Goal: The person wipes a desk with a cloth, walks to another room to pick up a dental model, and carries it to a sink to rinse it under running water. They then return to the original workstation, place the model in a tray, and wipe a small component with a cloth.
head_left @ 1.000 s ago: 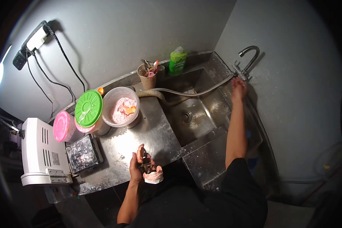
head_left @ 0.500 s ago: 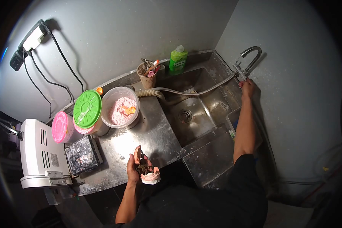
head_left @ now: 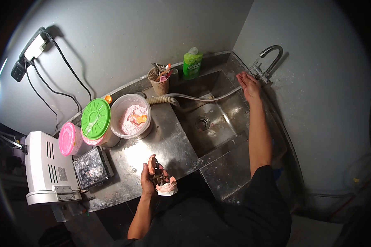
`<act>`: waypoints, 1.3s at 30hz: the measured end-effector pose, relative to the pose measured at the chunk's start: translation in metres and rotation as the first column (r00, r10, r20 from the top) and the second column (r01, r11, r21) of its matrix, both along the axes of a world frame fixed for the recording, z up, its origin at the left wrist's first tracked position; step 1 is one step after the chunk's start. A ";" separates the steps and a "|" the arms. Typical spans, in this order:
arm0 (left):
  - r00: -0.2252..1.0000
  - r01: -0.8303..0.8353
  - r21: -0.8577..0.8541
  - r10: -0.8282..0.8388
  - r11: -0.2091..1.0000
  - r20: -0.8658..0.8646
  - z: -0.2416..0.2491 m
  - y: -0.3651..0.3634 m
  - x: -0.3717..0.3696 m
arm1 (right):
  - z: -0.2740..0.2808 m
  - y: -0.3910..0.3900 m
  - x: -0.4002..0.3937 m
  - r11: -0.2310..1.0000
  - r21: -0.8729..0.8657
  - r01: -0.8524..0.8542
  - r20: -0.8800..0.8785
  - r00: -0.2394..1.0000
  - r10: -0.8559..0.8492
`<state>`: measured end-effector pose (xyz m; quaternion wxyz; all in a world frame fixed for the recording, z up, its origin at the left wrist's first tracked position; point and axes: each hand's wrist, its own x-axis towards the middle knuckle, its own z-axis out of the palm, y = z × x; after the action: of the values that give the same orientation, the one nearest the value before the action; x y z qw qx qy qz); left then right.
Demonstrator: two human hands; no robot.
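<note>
My left hand [head_left: 147,181] is wrapped around a dental articulator [head_left: 158,178] carrying pink and white plaster casts of jaws. Its two halves are spread apart, above the front edge of the steel counter. At the right end of the sink [head_left: 231,105], my right hand [head_left: 250,85] is raised beneath the curved faucet [head_left: 272,50], palm up and slightly cupped, with fingers stretched out. Nothing solid shows in it. What looks like thin water runs from the spout toward the fingers, though the blur makes this hard to confirm.
On the steel counter [head_left: 169,144] stand a tub of pink powder [head_left: 132,117] with an orange scoop, a green-lidded tub [head_left: 95,118], a pink-lidded tub [head_left: 69,139] and a white machine [head_left: 49,168]. Behind are a cup of tools [head_left: 158,82] and a green bottle [head_left: 191,65]. A hose crosses the sink.
My right hand has left the faucet's handle and moved up and left under the spout, its fingers now extended. The left hand still holds the articulator, with little shift.
</note>
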<state>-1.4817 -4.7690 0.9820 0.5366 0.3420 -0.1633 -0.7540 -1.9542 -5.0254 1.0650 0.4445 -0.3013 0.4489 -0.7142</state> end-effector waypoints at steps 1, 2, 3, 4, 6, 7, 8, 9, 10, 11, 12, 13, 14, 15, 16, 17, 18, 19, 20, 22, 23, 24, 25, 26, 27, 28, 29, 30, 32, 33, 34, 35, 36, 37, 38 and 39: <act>1.000 -0.007 0.002 0.007 1.000 -0.009 -0.001 0.001 0.000 | -0.006 0.001 -0.007 1.000 0.012 -0.004 -0.023 1.000 0.004; 1.000 -0.012 0.004 0.012 1.000 -0.017 -0.001 0.002 0.001 | -0.016 0.000 -0.019 1.000 0.023 -0.007 -0.046 0.999 0.008; 0.999 -0.020 0.004 0.020 1.000 -0.026 -0.002 0.003 0.001 | -0.023 -0.002 -0.036 0.998 0.056 0.038 -0.025 0.999 -0.036; 0.999 -0.014 -0.008 0.013 1.000 -0.037 -0.003 0.003 0.002 | -0.036 -0.009 -0.066 0.993 0.088 0.078 -0.006 0.997 -0.078; 0.999 -0.012 -0.030 0.010 0.999 -0.053 -0.003 0.005 0.007 | -0.047 -0.014 -0.111 0.968 0.136 0.210 0.003 0.977 -0.213; 0.999 -0.049 -0.001 0.049 0.999 -0.006 0.000 0.005 0.006 | -0.059 -0.020 -0.147 0.968 0.140 0.210 -0.016 0.978 -0.210; 0.998 -0.057 -0.004 0.057 0.998 -0.015 0.000 0.004 0.006 | -0.050 -0.019 -0.159 0.948 0.220 0.229 -0.035 0.973 -0.227; 0.998 -0.066 -0.002 0.066 0.998 -0.021 0.001 0.005 0.008 | -0.053 -0.020 -0.181 0.966 0.180 0.184 0.015 0.982 -0.190; 0.997 -0.076 0.002 0.077 0.997 -0.029 0.000 0.007 0.009 | -0.040 -0.018 -0.178 0.956 0.236 0.171 0.047 0.981 -0.187; 0.996 -0.091 0.015 0.091 0.996 -0.018 0.000 0.008 0.010 | -0.027 -0.014 -0.172 0.950 0.234 0.209 0.100 0.966 -0.237; 0.994 -0.106 0.026 0.107 0.994 -0.009 0.000 0.008 0.011 | -0.021 -0.014 -0.165 0.941 0.231 0.247 0.151 0.947 -0.285; 0.994 -0.109 0.023 0.109 0.994 -0.010 -0.001 0.009 0.012 | -0.025 -0.019 -0.172 0.948 0.191 0.256 0.258 0.919 -0.300; 0.993 -0.114 0.019 0.114 0.993 -0.011 -0.002 0.010 0.014 | -0.029 -0.024 -0.193 0.952 0.152 0.266 0.363 0.881 -0.305; 0.993 -0.120 0.036 0.121 0.992 -0.007 -0.002 0.013 0.016 | -0.037 -0.033 -0.223 0.964 0.142 0.224 0.431 0.863 -0.264; 0.991 -0.132 0.053 0.132 0.990 0.000 -0.002 0.016 0.018 | -0.043 -0.046 -0.254 0.975 0.131 0.177 0.499 0.838 -0.220; 0.988 -0.152 0.074 0.153 0.986 -0.010 -0.007 0.019 0.019 | -0.049 -0.056 -0.277 0.971 0.130 0.199 0.493 0.837 -0.238; 0.988 -0.156 0.084 0.155 0.984 0.024 -0.009 0.022 0.023 | -0.059 -0.061 -0.289 0.967 0.135 0.216 0.488 0.835 -0.255; 0.992 -0.125 0.118 0.127 0.985 -0.015 -0.005 0.027 0.026 | -0.066 -0.061 -0.294 0.972 0.116 0.203 0.364 0.902 -0.232; 0.994 -0.102 0.107 0.106 0.989 -0.028 -0.019 0.032 0.033 | -0.071 -0.060 -0.285 0.980 0.091 0.177 0.234 0.953 -0.194; 0.988 -0.138 0.075 0.142 0.988 -0.060 -0.020 0.042 0.038 | -0.069 -0.030 -0.233 0.939 -0.245 -0.240 0.475 0.814 0.332; 0.981 -0.165 0.068 0.170 0.984 -0.091 -0.019 0.048 0.041 | -0.069 -0.011 -0.183 0.917 -0.194 -0.349 0.486 0.778 0.399; 0.973 -0.188 0.056 0.193 0.981 -0.125 -0.017 0.054 0.045 | -0.067 0.008 -0.128 0.880 -0.148 -0.452 0.494 0.737 0.462; 0.973 -0.184 0.037 0.187 0.982 -0.135 -0.021 0.062 0.051 | -0.090 0.010 -0.098 0.827 0.269 -0.494 0.104 0.868 0.485; 0.974 -0.175 0.018 0.176 0.984 -0.143 -0.024 0.071 0.058 | -0.118 0.011 -0.079 0.729 0.616 -0.299 -0.301 0.766 0.569; 0.969 -0.198 0.032 0.200 0.980 -0.144 -0.020 0.080 0.065 | -0.111 0.028 -0.048 0.734 0.600 -0.320 -0.299 0.761 0.576; 0.957 -0.243 -0.008 0.238 0.970 -0.164 -0.013 0.090 0.069 | -0.088 0.050 0.000 0.741 0.577 -0.344 -0.303 0.753 0.585; 0.947 -0.297 -0.051 0.288 0.953 -0.144 -0.008 0.099 0.075 | -0.071 0.065 0.037 0.746 0.553 -0.370 -0.307 0.742 0.596; 0.933 -0.348 -0.085 0.337 0.934 -0.124 -0.006 0.112 0.082 | -0.072 0.064 0.040 0.720 0.614 -0.323 -0.384 0.675 0.630; 0.914 -0.405 -0.210 0.403 0.890 -0.051 -0.005 0.138 0.101 | -0.076 0.059 0.045 0.677 0.706 -0.207 -0.510 0.515 0.690; 0.898 -0.427 -0.243 0.440 0.871 -0.004 -0.001 0.154 0.110 | -0.079 0.069 0.058 0.704 0.677 -0.212 -0.506 0.560 0.655; 0.877 -0.452 -0.280 0.480 0.847 0.035 0.001 0.168 0.118 | -0.068 0.077 0.074 0.733 0.645 -0.215 -0.505 0.600 0.620; 0.851 -0.489 -0.287 0.523 0.824 0.051 0.002 0.184 0.126 | -0.052 0.082 0.093 0.760 0.611 -0.222 -0.503 0.632 0.590; 0.834 -0.508 -0.287 0.547 0.812 0.069 0.004 0.200 0.136 | -0.043 0.095 0.107 0.817 0.448 -0.362 -0.462 0.689 0.558; 0.809 -0.546 -0.281 0.583 0.789 0.067 0.002 0.219 0.144 | -0.029 0.112 0.125 0.853 0.276 -0.443 -0.342 0.784 0.518; 0.785 -0.578 -0.280 0.616 0.766 0.065 0.000 0.237 0.154 | -0.022 0.129 0.143 0.874 0.089 -0.478 -0.192 0.853 0.486; 0.771 -0.592 -0.285 0.633 0.754 0.071 -0.002 0.256 0.163 | -0.041 0.124 0.141 0.878 0.262 -0.401 -0.455 0.751 0.479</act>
<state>-1.3185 -4.5126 0.9797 0.7771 0.3678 -0.1772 -0.4790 -1.8133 -4.9014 1.0235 0.4876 -0.5415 0.5172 -0.4490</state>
